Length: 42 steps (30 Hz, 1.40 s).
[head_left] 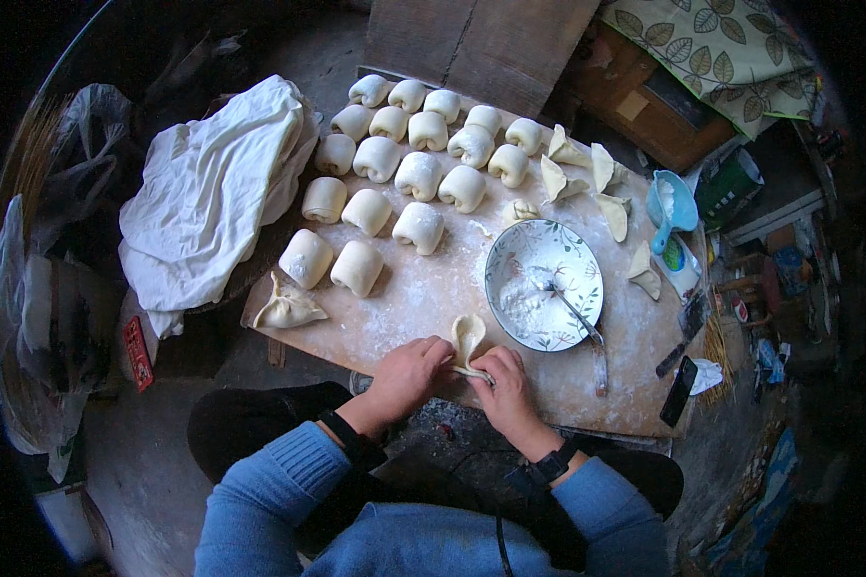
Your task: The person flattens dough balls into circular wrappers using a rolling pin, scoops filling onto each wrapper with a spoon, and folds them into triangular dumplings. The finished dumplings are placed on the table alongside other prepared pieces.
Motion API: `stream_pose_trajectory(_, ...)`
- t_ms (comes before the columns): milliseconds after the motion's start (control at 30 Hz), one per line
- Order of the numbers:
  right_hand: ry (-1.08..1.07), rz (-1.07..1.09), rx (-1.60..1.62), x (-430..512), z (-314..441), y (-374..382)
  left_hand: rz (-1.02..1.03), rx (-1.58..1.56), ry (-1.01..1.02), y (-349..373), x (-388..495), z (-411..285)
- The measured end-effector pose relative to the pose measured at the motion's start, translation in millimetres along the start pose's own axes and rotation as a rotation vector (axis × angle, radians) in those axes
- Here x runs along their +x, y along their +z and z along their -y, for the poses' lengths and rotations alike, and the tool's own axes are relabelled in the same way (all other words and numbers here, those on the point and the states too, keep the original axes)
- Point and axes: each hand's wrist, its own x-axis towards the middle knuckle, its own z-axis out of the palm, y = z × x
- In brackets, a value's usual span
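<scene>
My left hand (413, 375) and my right hand (504, 386) pinch the two lower sides of a piece of dough (468, 339) at the near edge of a floured wooden board (433, 288). The dough's far end forms a rounded loop. Just beyond my right hand stands a patterned bowl (501, 296) of white powder with a spoon (577, 314) in it. Rows of rolled dough buns (418, 175) cover the board's far left part. Folded triangular dough pieces (613, 216) lie at the right, and another folded piece (289, 306) rests at the left corner.
A white cloth (213, 195) covers something left of the board. At the right are a blue scoop (682, 202) of white powder, a small packet (678, 265), a dark-bladed knife (682, 339) and a black phone (678, 391) by the edge. A narrow stick (600, 371) lies below the bowl.
</scene>
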Motion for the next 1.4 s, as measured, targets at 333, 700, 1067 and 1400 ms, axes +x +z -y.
stream_pose_trajectory(333,0.039,0.020,0.044,2,10,-2,0.047,-0.302,-0.163,4,5,0)
stream_pose_trajectory(700,-0.043,-0.018,-0.049,0,5,1,0.028,0.003,0.129,-2,7,-16)
stream_pose_trajectory(1067,0.044,-0.069,-0.045,-6,4,0,0.104,0.018,0.063,3,11,-14)
stream_pose_trajectory(1400,0.080,-0.009,-0.071,-13,-3,-15,0.037,-0.041,0.079,4,10,-11)
